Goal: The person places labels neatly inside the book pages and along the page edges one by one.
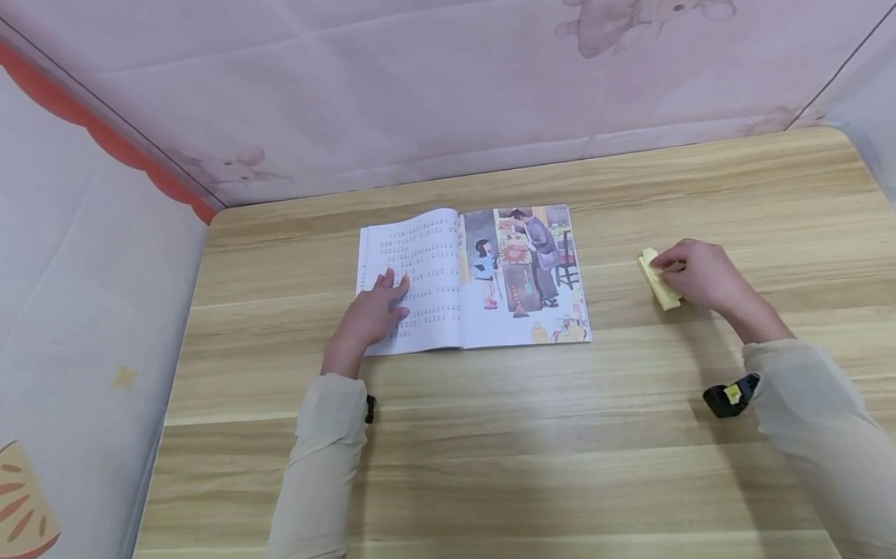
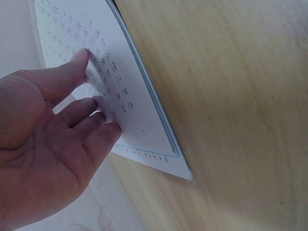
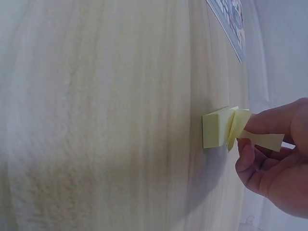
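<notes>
An illustrated book (image 1: 525,326) lies spread on the table, text on its left page and a picture on its right. My left hand (image 1: 374,312) rests on the text page, its fingers loosely bent against the paper, as the left wrist view also shows. To the right of the book is a pad of yellow sticky notes (image 1: 659,285). In the right wrist view, my right hand (image 3: 284,159) pinches a pale yellow sticky note (image 3: 267,140) between thumb and fingers at the top of the pad. Other top sheets of the pad are lifted and bent.
The wooden table (image 1: 516,460) has rounded far corners and meets a pink printed cloth wall (image 1: 425,89) behind. A pale cloth wall (image 1: 65,271) with a red scalloped border stands on the left. A black device (image 1: 731,396) is at my right wrist.
</notes>
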A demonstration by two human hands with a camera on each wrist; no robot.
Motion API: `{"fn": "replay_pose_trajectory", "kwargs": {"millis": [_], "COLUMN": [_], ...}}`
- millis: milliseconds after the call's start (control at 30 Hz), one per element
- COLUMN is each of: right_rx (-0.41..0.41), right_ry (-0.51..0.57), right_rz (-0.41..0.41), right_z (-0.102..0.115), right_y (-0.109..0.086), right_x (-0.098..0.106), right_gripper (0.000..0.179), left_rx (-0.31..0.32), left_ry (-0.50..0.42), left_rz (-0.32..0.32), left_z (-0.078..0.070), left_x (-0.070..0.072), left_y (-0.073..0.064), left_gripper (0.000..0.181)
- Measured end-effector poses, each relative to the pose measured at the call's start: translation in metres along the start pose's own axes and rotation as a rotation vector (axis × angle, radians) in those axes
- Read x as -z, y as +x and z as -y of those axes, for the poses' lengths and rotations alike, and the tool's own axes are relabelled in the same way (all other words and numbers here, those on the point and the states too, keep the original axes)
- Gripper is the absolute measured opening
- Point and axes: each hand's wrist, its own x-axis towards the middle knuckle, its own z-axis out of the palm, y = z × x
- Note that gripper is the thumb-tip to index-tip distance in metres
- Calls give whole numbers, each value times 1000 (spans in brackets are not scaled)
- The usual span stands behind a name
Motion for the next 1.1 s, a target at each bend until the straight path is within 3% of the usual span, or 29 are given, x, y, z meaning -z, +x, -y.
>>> {"fn": "replay_pose_trajectory", "kwargs": {"millis": [800, 1100], "right_rx": [35, 2], "right_ry": [-5, 2], "right_rz": [-68, -58], "right_z": [-1, -2], "right_y": [-1, -3], "right_x": [-5, -4], "right_gripper": [22, 22], "left_rx": [-6, -12], "left_ry": [9, 15], "left_rz": [7, -2], "left_z": [1, 1], "left_x": [-1, -2], "left_y": [2, 2], "left_gripper": [57, 56]}}
